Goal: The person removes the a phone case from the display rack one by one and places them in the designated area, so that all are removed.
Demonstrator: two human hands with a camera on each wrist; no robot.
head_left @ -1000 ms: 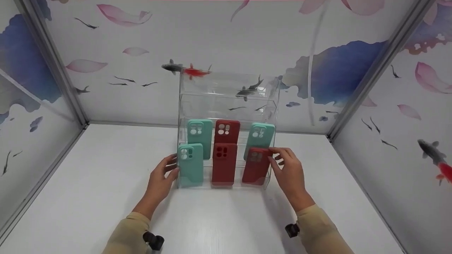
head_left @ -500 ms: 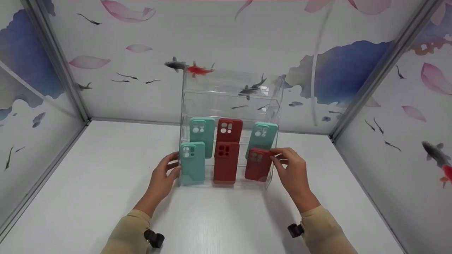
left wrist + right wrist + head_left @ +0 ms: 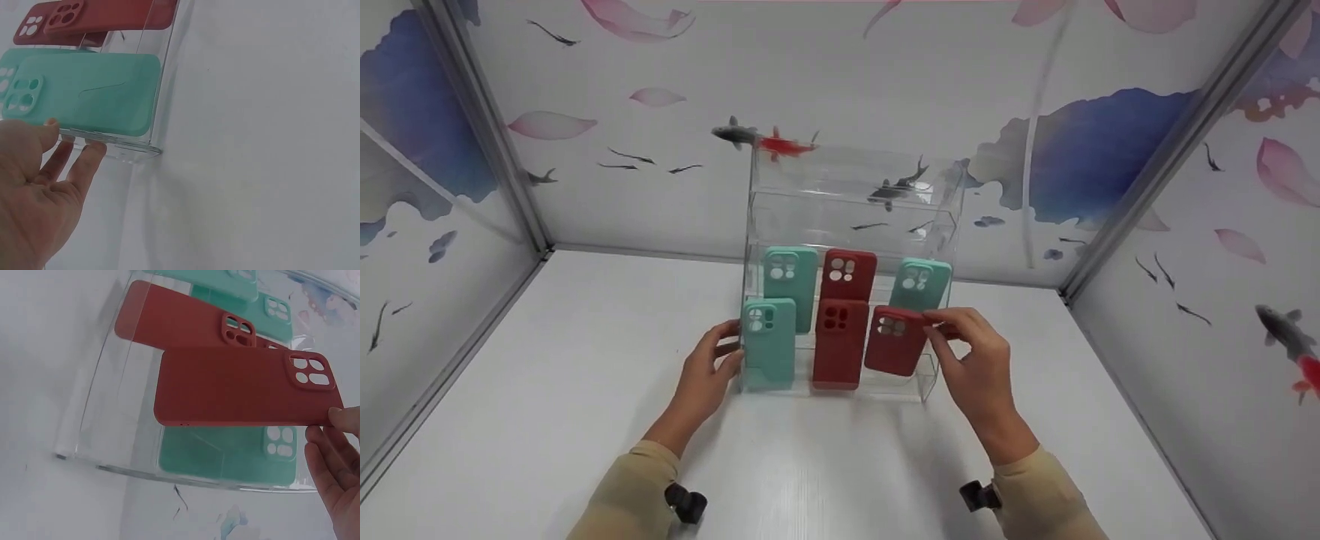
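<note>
My right hand (image 3: 976, 360) pinches a red phone case (image 3: 895, 341) by its upper right edge, thumb in front. In the right wrist view this case (image 3: 242, 387) is raised off the bottom step of a clear stepped display stand (image 3: 851, 217), tilted, in front of a teal case (image 3: 225, 453). With thumb and fingers, my left hand (image 3: 706, 379) grips the stand's left side, beside the front teal case (image 3: 769, 345). A second red case (image 3: 838, 349) leans in the bottom step's middle. Behind stand another teal case (image 3: 791, 277), a red one (image 3: 849, 274) and a teal one (image 3: 922, 281).
The stand's upper steps rise toward the back wall (image 3: 840, 60), printed with fish and petals. Side walls with metal corner posts (image 3: 484, 135) enclose the white table (image 3: 607, 322). Black wrist devices (image 3: 685, 502) sit at both sleeves.
My right hand has raised the red phone case from the bottom step and shifted it slightly left, tilting it. My left hand stays on the stand's side. The head view has shifted slightly.
</note>
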